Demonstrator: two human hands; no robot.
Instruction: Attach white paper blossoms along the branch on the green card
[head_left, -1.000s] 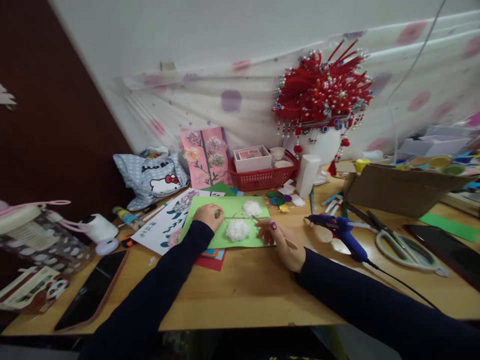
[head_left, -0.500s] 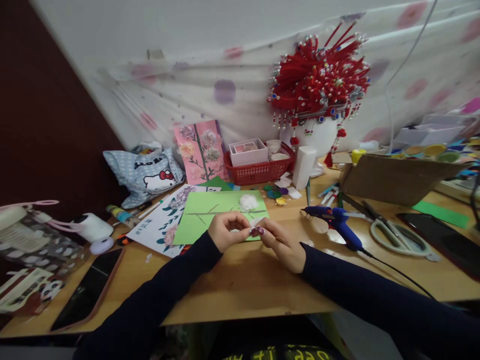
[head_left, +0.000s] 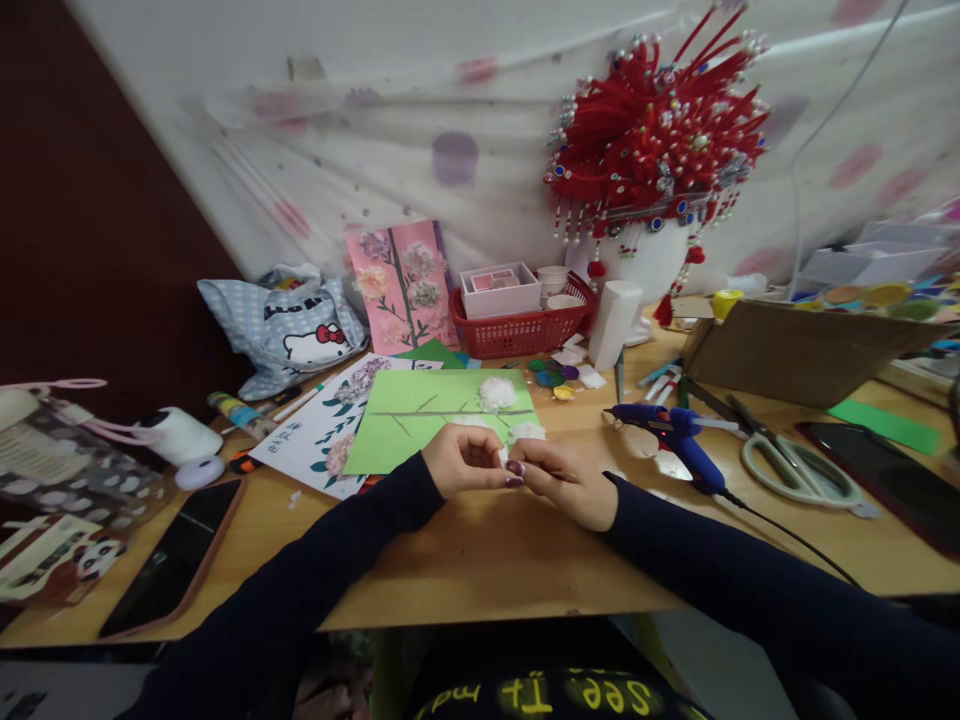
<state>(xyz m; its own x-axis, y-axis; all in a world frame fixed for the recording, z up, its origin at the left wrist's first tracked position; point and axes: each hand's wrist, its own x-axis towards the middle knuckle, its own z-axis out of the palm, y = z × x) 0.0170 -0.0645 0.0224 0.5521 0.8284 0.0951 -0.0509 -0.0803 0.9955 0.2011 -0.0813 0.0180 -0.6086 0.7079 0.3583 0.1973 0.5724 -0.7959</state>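
Note:
My left hand (head_left: 463,461) and my right hand (head_left: 566,482) meet above the table's front part, fingertips pinched together. Between them a small white paper piece (head_left: 503,456) shows, mostly hidden by the fingers. Just behind lies a light green sheet (head_left: 409,395) with a drawn grey-brown branch. A fluffy white paper flower (head_left: 496,394) rests on the sheet's upper right. Another white ruffled tuft (head_left: 527,432) sits just behind my right fingers, partly covered. More white shows behind my left hand, too hidden to tell apart.
To the right lie a blue glue gun (head_left: 667,435), scissors (head_left: 799,468) and a dark phone (head_left: 881,475). Another phone (head_left: 176,560) lies at left. Behind stand a red basket (head_left: 517,332), a white cup-like block (head_left: 615,325) and a red beaded headdress (head_left: 660,150).
Both fingertips have come closer together around the white piece, and my right hand has turned slightly. The white tuft behind it now shows more. The whole view has shifted a little.

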